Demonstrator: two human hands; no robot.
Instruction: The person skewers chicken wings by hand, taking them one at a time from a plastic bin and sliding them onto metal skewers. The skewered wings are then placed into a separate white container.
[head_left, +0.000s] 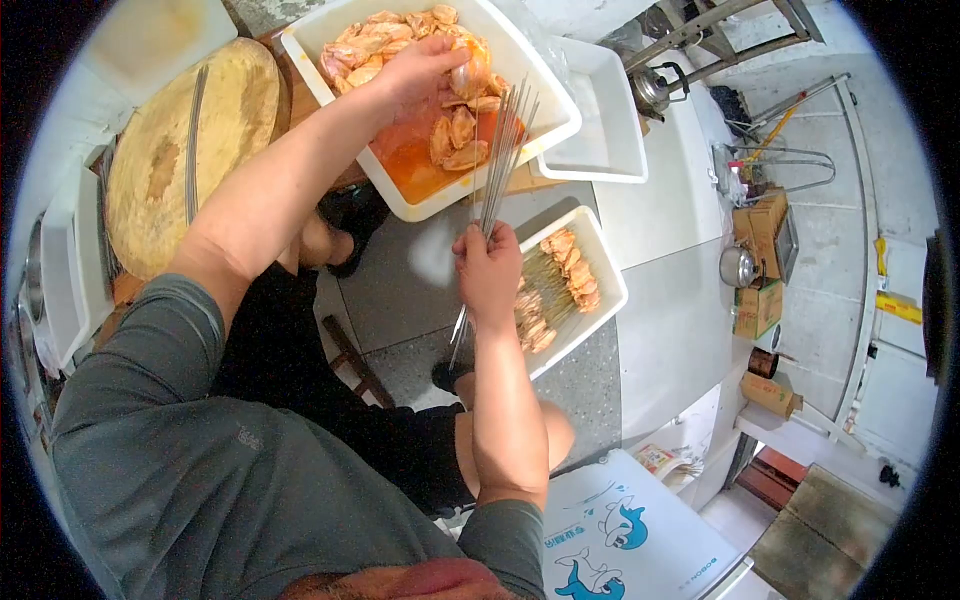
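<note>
My left hand point(425, 72) is closed on a raw marinated chicken wing point(470, 76), held above a deep white tub point(300, 45). More marinated chicken wings point(370, 45) lie heaped in the tub, with red-orange liquid pooled around them. Lower down, my right hand point(488, 268) grips a bundle of thin metal skewers point(508, 140), their long ends fanning up past the tub's near rim. One skewer stands apart and runs up toward the wing. Close to the right hand is a smaller white tray point(612, 292) holding skewered wings point(570, 268) in rows.
At the left, a round wooden chopping block point(150, 160) carries several skewers point(195, 140). A second white tub point(610, 120) stands beside the first. A white chest lid point(640, 530) with blue dolphins is at the lower right. Kettles point(740, 266) and cardboard boxes point(757, 310) line the right side.
</note>
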